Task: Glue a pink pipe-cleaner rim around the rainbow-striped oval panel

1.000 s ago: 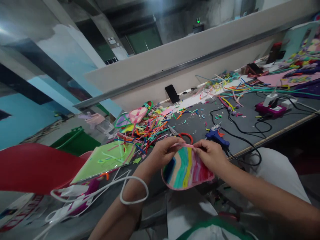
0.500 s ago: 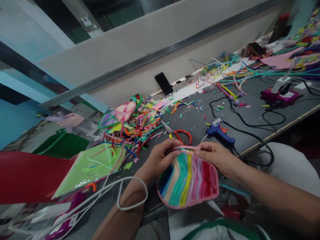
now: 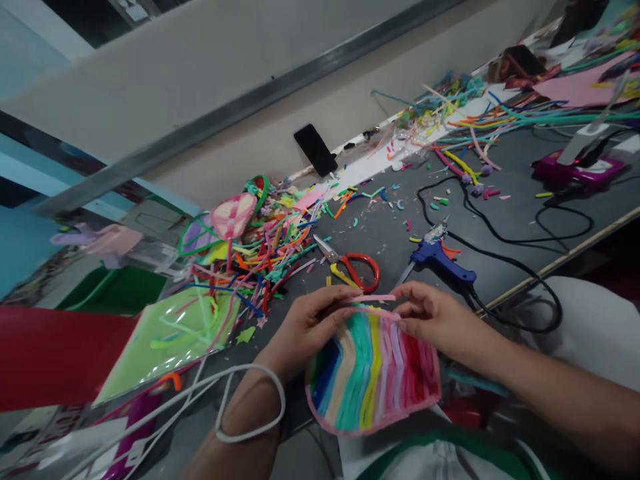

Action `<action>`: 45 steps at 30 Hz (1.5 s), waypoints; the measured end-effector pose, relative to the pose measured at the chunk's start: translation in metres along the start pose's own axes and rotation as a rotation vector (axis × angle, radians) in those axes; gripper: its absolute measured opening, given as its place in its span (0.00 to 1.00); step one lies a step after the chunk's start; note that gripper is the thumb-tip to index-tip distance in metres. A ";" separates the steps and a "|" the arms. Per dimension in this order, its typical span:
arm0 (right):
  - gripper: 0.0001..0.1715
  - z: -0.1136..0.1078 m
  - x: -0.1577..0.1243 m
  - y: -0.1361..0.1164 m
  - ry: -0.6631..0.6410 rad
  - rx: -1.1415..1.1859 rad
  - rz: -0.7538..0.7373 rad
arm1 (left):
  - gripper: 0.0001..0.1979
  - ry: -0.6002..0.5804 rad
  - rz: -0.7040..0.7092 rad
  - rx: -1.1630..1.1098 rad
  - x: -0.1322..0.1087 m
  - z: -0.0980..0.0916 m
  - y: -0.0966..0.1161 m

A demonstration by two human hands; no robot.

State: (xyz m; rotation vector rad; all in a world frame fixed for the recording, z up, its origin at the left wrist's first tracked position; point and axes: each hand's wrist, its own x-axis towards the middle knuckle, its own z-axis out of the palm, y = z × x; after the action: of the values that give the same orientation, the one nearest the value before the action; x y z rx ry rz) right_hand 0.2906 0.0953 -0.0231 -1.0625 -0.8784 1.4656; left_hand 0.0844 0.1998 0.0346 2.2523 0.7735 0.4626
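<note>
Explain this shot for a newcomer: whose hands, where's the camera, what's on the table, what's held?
No robot here: these are one person's bare hands, filmed by a camera worn on their head, looking forward and down. The left hand and right hand hold a striped, pink-edged piece near its top. On the grey table lie scissors, a blue glue gun and a pile of coloured strips; a dark phone is by the wall.

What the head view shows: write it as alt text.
A person's left hand and right hand hold a rainbow-striped, pink-edged fuzzy piece by its upper edge. Beyond it, red-and-yellow-handled scissors and a blue glue gun lie on a dark grey tabletop.
</note>
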 end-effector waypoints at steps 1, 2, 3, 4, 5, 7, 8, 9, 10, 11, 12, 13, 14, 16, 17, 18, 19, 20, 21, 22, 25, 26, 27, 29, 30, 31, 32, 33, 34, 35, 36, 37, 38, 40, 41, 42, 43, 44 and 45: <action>0.21 0.000 0.000 0.001 0.011 -0.024 -0.012 | 0.13 -0.014 0.019 0.010 0.000 -0.001 0.000; 0.22 0.000 -0.001 0.001 0.019 -0.049 -0.023 | 0.13 -0.034 0.043 0.030 0.001 -0.001 0.000; 0.23 0.000 -0.001 0.002 0.027 -0.073 -0.034 | 0.13 -0.052 0.068 0.055 0.001 -0.001 0.001; 0.24 0.001 -0.002 0.003 0.034 -0.096 -0.045 | 0.13 -0.067 0.090 0.082 0.002 -0.002 0.001; 0.25 0.001 -0.002 0.004 0.045 -0.118 -0.058 | 0.13 -0.076 0.106 0.105 0.002 -0.002 0.002; 0.25 0.002 -0.003 0.006 0.065 -0.162 -0.086 | 0.13 -0.076 0.113 0.139 0.002 -0.001 0.005; 0.25 0.003 -0.004 0.007 0.071 -0.182 -0.098 | 0.13 -0.069 0.105 0.154 0.002 -0.001 0.006; 0.24 0.003 -0.004 0.007 0.073 -0.199 -0.107 | 0.13 -0.061 0.095 0.168 0.002 -0.001 0.007; 0.23 0.004 -0.005 0.008 0.072 -0.213 -0.116 | 0.12 -0.055 0.084 0.179 0.001 0.000 0.008; 0.22 0.004 -0.005 0.008 0.067 -0.226 -0.123 | 0.11 -0.048 0.073 0.187 0.001 0.000 0.009; 0.21 0.004 -0.006 0.009 0.058 -0.238 -0.133 | 0.10 -0.040 0.065 0.191 0.001 0.001 0.009; 0.20 0.004 -0.006 0.009 0.052 -0.250 -0.146 | 0.10 -0.033 0.063 0.191 0.000 0.001 0.010; 0.20 0.004 -0.007 0.009 0.047 -0.264 -0.162 | 0.09 -0.028 0.062 0.187 0.000 0.001 0.010; 0.20 0.005 -0.010 0.009 0.052 -0.303 -0.198 | 0.09 -0.023 0.052 0.169 0.000 0.001 0.010; 0.21 0.006 -0.011 0.009 0.058 -0.329 -0.213 | 0.09 -0.025 0.040 0.154 0.000 0.001 0.010; 0.21 0.006 -0.013 0.008 0.069 -0.355 -0.225 | 0.09 -0.029 0.024 0.136 0.000 0.001 0.011; 0.21 0.007 -0.015 0.006 0.078 -0.382 -0.234 | 0.09 -0.037 0.007 0.114 -0.001 0.000 0.011; 0.21 0.008 -0.017 0.005 0.086 -0.408 -0.241 | 0.09 -0.047 -0.009 0.093 -0.001 0.000 0.011; 0.20 0.009 -0.019 0.003 0.090 -0.436 -0.250 | 0.09 -0.058 -0.020 0.074 -0.001 -0.001 0.012; 0.20 0.009 -0.021 0.001 0.093 -0.468 -0.262 | 0.09 -0.069 -0.026 0.060 -0.001 -0.002 0.012; 0.17 0.011 -0.026 -0.004 0.102 -0.574 -0.312 | 0.08 -0.085 -0.025 0.047 -0.001 -0.002 0.012; 0.17 0.011 -0.027 -0.005 0.108 -0.608 -0.326 | 0.08 -0.084 -0.020 0.048 -0.001 -0.002 0.013; 0.16 0.011 -0.028 -0.005 0.112 -0.635 -0.340 | 0.08 -0.081 -0.017 0.051 -0.001 -0.002 0.013; 0.16 0.011 -0.029 -0.005 0.125 -0.674 -0.366 | 0.07 -0.074 -0.012 0.059 0.000 -0.002 0.014; 0.16 0.011 -0.030 -0.004 0.135 -0.689 -0.377 | 0.07 -0.072 -0.010 0.063 0.000 -0.002 0.014; 0.17 0.011 -0.030 -0.003 0.145 -0.703 -0.385 | 0.07 -0.071 -0.009 0.066 0.000 -0.002 0.015; 0.18 0.011 -0.030 -0.003 0.157 -0.716 -0.389 | 0.07 -0.072 -0.008 0.068 0.000 -0.002 0.015; 0.19 0.011 -0.030 -0.002 0.163 -0.730 -0.386 | 0.07 -0.073 -0.006 0.068 0.000 -0.002 0.015; 0.20 0.011 -0.031 -0.002 0.163 -0.740 -0.382 | 0.07 -0.072 -0.002 0.064 0.000 -0.002 0.015; 0.21 0.011 -0.031 -0.003 0.154 -0.747 -0.368 | 0.07 -0.070 -0.002 0.060 -0.001 -0.003 0.014; 0.22 0.011 -0.032 -0.005 0.135 -0.750 -0.346 | 0.07 -0.068 -0.005 0.056 -0.001 -0.003 0.014; 0.23 0.010 -0.032 -0.007 0.108 -0.746 -0.316 | 0.07 -0.068 -0.014 0.053 -0.002 -0.003 0.014; 0.24 0.010 -0.032 -0.009 0.076 -0.737 -0.278 | 0.07 -0.069 -0.026 0.052 -0.002 -0.003 0.014; 0.26 0.008 -0.032 -0.015 0.021 -0.709 -0.201 | 0.07 -0.075 -0.052 0.050 -0.003 -0.004 0.014; 0.27 0.008 -0.032 -0.017 0.004 -0.692 -0.171 | 0.07 -0.075 -0.059 0.047 -0.003 -0.004 0.014; 0.28 0.007 -0.031 -0.018 -0.002 -0.673 -0.153 | 0.07 -0.074 -0.061 0.043 -0.003 -0.004 0.014; 0.28 0.007 -0.031 -0.019 -0.002 -0.657 -0.137 | 0.07 -0.074 -0.062 0.041 -0.003 -0.004 0.014; 0.28 0.007 -0.030 -0.019 0.002 -0.642 -0.125 | 0.07 -0.074 -0.059 0.038 -0.003 -0.004 0.014; 0.28 0.006 -0.030 -0.018 0.005 -0.628 -0.116 | 0.07 -0.077 -0.057 0.037 -0.003 -0.004 0.014</action>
State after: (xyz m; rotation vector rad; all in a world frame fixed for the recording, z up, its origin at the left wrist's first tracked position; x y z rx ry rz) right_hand 0.2914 0.0688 0.0006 -1.4350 -1.4229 1.1069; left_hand 0.0857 0.1922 0.0474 2.2615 0.8107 0.3352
